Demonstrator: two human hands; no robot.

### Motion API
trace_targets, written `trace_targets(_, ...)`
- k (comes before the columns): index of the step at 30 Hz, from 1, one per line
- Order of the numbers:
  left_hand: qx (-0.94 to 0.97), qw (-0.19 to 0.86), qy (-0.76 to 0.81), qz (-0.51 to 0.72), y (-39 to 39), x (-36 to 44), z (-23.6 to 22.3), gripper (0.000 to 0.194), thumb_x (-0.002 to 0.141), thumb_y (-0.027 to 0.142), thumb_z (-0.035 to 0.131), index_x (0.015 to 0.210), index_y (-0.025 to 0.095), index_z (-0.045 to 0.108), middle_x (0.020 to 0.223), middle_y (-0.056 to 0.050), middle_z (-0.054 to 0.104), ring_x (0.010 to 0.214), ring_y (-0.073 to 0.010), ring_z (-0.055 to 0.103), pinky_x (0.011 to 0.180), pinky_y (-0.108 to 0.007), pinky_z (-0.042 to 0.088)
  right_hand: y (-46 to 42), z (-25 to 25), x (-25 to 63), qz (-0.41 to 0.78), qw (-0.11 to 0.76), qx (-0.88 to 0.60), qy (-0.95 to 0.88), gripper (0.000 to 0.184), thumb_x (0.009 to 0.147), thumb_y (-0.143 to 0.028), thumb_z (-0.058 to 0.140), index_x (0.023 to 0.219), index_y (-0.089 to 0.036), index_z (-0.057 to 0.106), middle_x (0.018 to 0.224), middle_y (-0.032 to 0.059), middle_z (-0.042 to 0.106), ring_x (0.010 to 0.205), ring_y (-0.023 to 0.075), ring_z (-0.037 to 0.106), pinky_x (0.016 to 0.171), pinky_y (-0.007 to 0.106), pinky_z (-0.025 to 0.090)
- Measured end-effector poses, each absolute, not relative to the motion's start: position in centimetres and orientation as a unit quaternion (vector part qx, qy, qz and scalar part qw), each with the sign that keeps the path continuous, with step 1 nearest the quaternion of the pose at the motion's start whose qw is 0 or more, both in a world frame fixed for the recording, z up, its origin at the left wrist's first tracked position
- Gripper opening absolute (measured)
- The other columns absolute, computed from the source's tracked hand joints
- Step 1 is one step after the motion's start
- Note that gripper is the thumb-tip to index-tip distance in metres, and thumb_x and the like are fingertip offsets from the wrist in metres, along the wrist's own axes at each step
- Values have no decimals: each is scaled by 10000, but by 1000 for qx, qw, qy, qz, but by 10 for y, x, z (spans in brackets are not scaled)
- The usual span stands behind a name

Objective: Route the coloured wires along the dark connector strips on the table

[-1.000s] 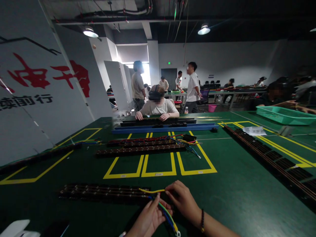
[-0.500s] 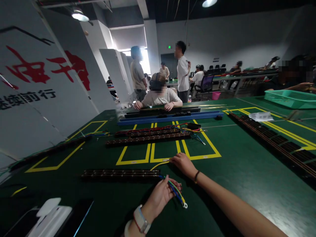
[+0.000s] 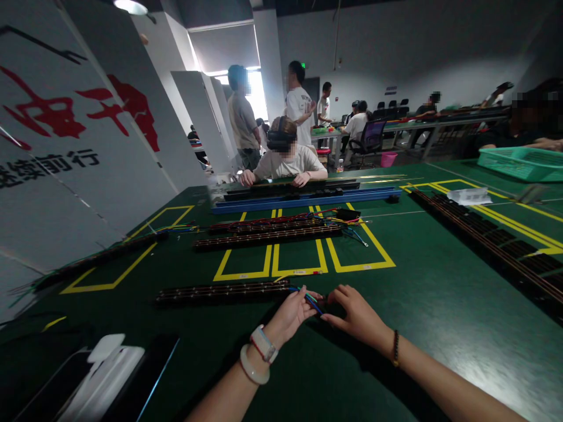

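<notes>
My left hand (image 3: pixel 292 313) pinches a small bundle of blue, green and yellow wires (image 3: pixel 311 300) at the right end of a long dark rail (image 3: pixel 222 292) lying on the green table (image 3: pixel 440 305). My right hand (image 3: pixel 357 316) meets it from the right, fingers curled at the same wire ends; whether it grips them I cannot make out. A watch and a pale bangle sit on my left wrist, a bead bracelet on my right.
Two more dark rails with coloured wires (image 3: pixel 268 231) lie over yellow floor-style markings (image 3: pixel 299 258). A person (image 3: pixel 288 161) sits opposite at a blue rail (image 3: pixel 308 199). A long rail (image 3: pixel 488 243) runs along the right, a green basket (image 3: pixel 523 164) beyond. A white object and a phone (image 3: pixel 114 375) lie near left.
My right hand drew back from the yellow wire near the marking and came to the wire bundle beside my left hand. The view tipped further down.
</notes>
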State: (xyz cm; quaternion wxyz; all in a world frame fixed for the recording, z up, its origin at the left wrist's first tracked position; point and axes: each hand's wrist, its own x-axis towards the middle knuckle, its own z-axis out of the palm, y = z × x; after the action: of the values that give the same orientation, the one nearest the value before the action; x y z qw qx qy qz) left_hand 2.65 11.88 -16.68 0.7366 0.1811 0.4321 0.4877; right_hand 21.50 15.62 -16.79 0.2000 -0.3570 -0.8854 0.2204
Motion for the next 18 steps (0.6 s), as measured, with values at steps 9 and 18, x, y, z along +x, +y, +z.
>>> trace_targets(9,172,735,414,509,119,28,-174,353,888,332,462,1042,27,550,1203,-216,531,1104,-226,556,1015,-378,402,153,-182,206,315,154,-389,-852,267,890,-406,501,843,-168,613,864,48,580,828,174,511,784,309,373)
trace_targets(18,179,705,438,528,106,35,-176,431,834,406,547,1112,82,490,1115,-177,580,974,-201,609,885,-355,476,175,-145,202,328,218,-417,-819,183,902,-319,473,875,-156,552,783,33,601,679,130,552,606,232,384)
